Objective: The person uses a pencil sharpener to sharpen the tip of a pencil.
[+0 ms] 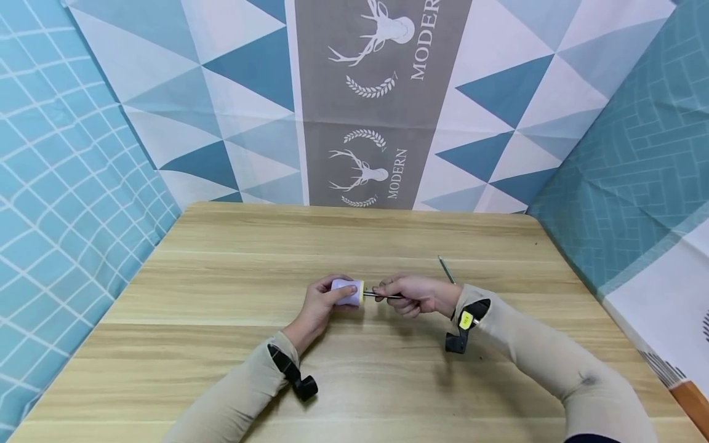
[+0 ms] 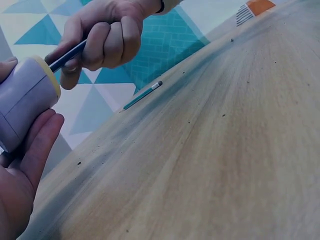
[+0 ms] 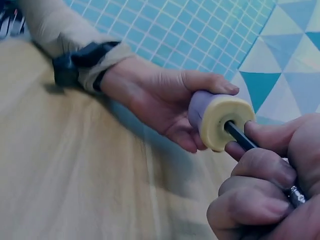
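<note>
My left hand (image 1: 316, 307) grips a lavender pencil sharpener (image 1: 344, 291), thumb on one side and fingers on the other. The sharpener lies sideways above the table, its yellow end facing right. A dark pencil (image 3: 241, 135) enters the round hole in that yellow end, hiding its tip inside. Curled fingers of my right hand (image 1: 414, 295) pinch the pencil's shaft close to the sharpener. A silvery band (image 3: 296, 196) shows on the pencil between the fingers in the right wrist view.
Beyond my right wrist, a green pencil (image 1: 445, 269) with a pale band and dark end lies on the wooden table (image 1: 249, 246). Small dark specks dot the tabletop. Patterned cloth (image 1: 249, 92) hangs behind the far edge and along both sides.
</note>
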`<state>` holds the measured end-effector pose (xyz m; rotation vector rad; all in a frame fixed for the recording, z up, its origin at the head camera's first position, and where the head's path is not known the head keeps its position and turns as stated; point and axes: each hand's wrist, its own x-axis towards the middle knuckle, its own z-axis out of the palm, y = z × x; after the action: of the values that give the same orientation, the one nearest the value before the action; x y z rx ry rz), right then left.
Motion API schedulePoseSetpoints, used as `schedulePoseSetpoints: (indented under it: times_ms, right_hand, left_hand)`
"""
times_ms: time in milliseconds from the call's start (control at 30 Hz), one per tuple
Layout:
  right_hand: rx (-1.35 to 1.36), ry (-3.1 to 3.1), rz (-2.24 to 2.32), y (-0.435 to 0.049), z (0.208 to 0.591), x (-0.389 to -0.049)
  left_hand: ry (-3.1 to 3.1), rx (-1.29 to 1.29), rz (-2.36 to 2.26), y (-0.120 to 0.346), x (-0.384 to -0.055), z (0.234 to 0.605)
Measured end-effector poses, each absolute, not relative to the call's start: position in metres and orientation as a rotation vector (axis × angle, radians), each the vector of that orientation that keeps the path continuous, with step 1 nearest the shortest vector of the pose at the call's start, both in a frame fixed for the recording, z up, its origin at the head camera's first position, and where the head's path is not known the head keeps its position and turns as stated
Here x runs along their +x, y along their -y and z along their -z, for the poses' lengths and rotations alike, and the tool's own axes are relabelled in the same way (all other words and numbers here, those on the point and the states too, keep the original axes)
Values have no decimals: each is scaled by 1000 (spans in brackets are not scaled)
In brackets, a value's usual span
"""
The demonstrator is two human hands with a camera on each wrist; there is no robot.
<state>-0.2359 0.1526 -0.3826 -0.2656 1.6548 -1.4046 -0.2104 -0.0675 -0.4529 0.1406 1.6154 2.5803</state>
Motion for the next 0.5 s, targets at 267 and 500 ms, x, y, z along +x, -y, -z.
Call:
schedulePoseSetpoints:
  times_ms: [267, 500]
  right_hand:
    - [-839, -2387, 1006, -160, 374, -233]
    - [-1682, -3001, 200, -162, 380, -219]
  left_hand:
    - [-1622, 92, -2599, 66, -211, 453]
    - [-1601, 27, -2618, 66, -211, 450]
